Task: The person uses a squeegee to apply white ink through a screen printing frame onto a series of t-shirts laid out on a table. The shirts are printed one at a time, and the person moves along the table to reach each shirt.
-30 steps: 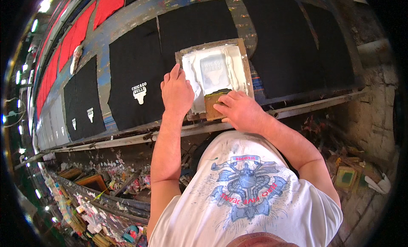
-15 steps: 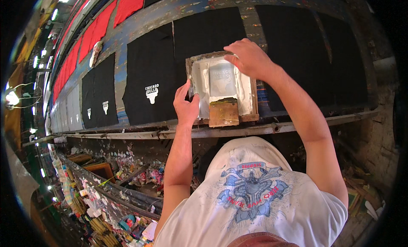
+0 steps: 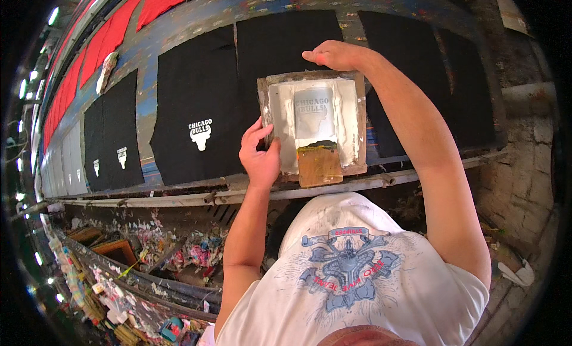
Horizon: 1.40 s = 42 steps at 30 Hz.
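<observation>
A wooden-framed printing screen [image 3: 360, 116] lies on black cloth, its inside edges coated white. Its middle window shows lettering and a bull's head. My left hand [image 3: 260, 156] grips the screen's left side, thumb and fingers round the frame. A wooden squeegee [image 3: 320, 165] rests in the near part of the screen, overhanging the near rail; neither hand touches it. Beyond the far right corner, my right hand [image 3: 336, 55] is closed over a black cloth panel [image 3: 289, 39]; what its curled fingers hold, if anything, is hidden.
To the left lie a black panel with a white print [image 3: 201, 134], smaller printed black panels [image 3: 113, 125] and red cloths [image 3: 113, 36]. More black cloth [image 3: 411, 78] lies right. A metal rail [image 3: 238, 197] runs along the near table edge. Scraps [image 3: 196, 250] litter the area below.
My right hand has moved off the screen's far right corner, up and left, and its fingers have closed. My left hand stays on the frame. The whole view has shifted slightly.
</observation>
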Available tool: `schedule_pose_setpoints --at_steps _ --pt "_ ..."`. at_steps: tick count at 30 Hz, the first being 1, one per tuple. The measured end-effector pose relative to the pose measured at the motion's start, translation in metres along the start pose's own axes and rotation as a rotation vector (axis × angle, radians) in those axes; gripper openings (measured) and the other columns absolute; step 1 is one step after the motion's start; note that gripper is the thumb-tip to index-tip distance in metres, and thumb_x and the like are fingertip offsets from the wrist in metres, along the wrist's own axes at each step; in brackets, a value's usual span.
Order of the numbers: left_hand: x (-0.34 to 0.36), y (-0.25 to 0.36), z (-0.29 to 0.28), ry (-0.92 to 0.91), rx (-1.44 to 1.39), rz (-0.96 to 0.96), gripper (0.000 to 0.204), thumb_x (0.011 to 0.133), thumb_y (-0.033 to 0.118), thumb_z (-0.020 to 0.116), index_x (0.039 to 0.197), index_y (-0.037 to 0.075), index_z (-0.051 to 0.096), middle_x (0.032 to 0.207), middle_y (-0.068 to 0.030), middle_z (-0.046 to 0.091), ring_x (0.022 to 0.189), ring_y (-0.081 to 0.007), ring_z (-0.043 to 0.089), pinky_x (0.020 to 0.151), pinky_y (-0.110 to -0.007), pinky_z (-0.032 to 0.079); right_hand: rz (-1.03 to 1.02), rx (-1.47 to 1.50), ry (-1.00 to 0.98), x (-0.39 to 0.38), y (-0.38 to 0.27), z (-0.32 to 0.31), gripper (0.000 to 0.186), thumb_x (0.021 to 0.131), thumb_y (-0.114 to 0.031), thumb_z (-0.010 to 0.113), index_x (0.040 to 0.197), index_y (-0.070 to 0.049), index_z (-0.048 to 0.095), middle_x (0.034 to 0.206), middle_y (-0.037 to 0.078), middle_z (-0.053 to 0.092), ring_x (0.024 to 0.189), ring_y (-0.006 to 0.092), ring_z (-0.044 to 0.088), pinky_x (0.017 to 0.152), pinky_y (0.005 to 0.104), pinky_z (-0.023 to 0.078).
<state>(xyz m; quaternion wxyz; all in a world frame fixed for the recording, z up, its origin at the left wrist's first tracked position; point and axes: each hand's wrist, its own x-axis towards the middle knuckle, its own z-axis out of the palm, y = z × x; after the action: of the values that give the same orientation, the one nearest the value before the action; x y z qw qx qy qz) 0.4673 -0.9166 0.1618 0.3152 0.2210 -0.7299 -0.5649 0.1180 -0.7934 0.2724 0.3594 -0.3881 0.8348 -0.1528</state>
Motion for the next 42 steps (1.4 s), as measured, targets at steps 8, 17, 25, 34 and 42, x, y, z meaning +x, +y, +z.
schedule_pose_setpoints --at_steps 8,17,25,34,42 --pt "0.0 0.016 -0.003 -0.015 -0.19 0.006 0.043 0.086 -0.016 0.082 0.125 0.001 0.078 0.154 -0.0202 0.07 0.138 -0.0275 0.071 0.11 -0.039 0.061 -0.099 0.696 0.51 -0.06 0.029 -0.016 0.07 0.117 -0.062 0.053 0.158 -0.007 0.068 0.146 0.015 0.076 0.127 0.024 0.069 0.116 0.0438 0.051" --pt "0.039 0.032 -0.014 0.091 -0.108 0.045 0.042 0.088 -0.021 0.079 0.126 -0.006 0.072 0.16 -0.0249 0.066 0.137 -0.029 0.07 0.114 -0.041 0.059 -0.146 0.963 0.617 -0.227 0.034 0.163 0.061 0.119 -0.026 0.064 0.173 -0.006 0.045 0.164 0.018 0.059 0.148 0.0268 0.058 0.123 0.0444 0.05" --pt "0.047 0.079 0.062 0.084 -0.108 0.023 0.036 0.091 -0.019 0.078 0.123 -0.006 0.071 0.163 -0.0256 0.062 0.136 -0.0279 0.07 0.116 -0.04 0.058 -0.29 0.867 0.768 -0.286 0.049 0.155 0.068 0.112 -0.02 0.07 0.173 -0.004 0.045 0.165 0.017 0.059 0.149 0.0293 0.058 0.124 0.0489 0.047" --pt "-0.027 0.125 0.243 -0.066 0.086 0.115 0.026 0.09 -0.014 0.077 0.111 0.001 0.079 0.161 -0.0249 0.064 0.143 -0.0318 0.067 0.115 -0.039 0.054 -0.271 0.94 0.877 -0.39 0.195 0.119 0.067 0.108 -0.022 0.072 0.169 -0.003 0.052 0.162 0.014 0.06 0.144 0.0259 0.059 0.119 0.0437 0.048" --pt "-0.074 0.138 0.311 -0.106 0.231 0.061 0.023 0.085 -0.016 0.074 0.097 0.003 0.077 0.162 -0.0259 0.065 0.147 -0.0359 0.065 0.119 -0.041 0.051 -0.259 0.725 0.915 -0.438 0.258 0.106 0.065 0.099 -0.018 0.077 0.16 -0.001 0.061 0.161 0.019 0.061 0.149 0.0328 0.058 0.126 0.0453 0.044"
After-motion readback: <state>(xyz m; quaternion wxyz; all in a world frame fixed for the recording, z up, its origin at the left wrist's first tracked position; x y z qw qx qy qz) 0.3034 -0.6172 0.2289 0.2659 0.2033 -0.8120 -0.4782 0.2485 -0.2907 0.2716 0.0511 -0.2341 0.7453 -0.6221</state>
